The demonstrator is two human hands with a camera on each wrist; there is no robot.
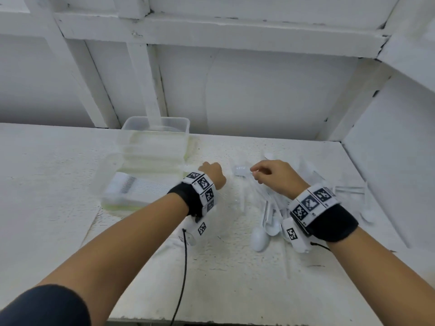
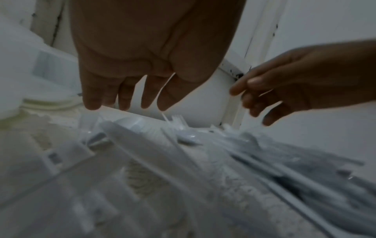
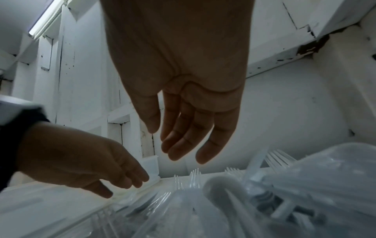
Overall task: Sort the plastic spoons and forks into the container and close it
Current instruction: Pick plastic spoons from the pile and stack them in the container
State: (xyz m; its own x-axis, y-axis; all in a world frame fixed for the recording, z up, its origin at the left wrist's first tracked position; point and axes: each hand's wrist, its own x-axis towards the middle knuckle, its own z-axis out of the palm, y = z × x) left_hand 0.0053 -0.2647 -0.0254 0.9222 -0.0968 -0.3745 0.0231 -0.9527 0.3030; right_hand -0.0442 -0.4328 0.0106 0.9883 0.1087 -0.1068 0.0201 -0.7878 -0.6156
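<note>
Sorting step in progress; both hands hover over the cutlery, neither carrying a piece as far as the views show. Left hand (image 1: pixel 213 172) sits just right of the clear plastic container (image 1: pixel 150 165), fingers hanging loose and apart in the left wrist view; a thin white strip shows betw. two fingers there, too blurred to say if it's held or just behind. Right hand (image 1: pixel 274 177) is above the pile of white plastic spoons and forks (image 1: pixel 270 222), fingers straight and relaxed in the right wrist view, nothing gripped.

Container stands open on the white table (image 1: pixel 58 184), w/ its hinged lid (image 1: pixel 156 130) up at the back; a row of white pieces already lies inside (image 1: pixel 138 187), type not readable. Fork tines (image 3: pixel 278 158) stick up near the right fingers; one spoon (image 1: pixel 260 238) lies at the near edge of the pile.

Judgement: plenty still unsorted; next move needs a pinch on one handle, lifting it free of the tangle, then carrying it left into the matching side; closing comes last.
</note>
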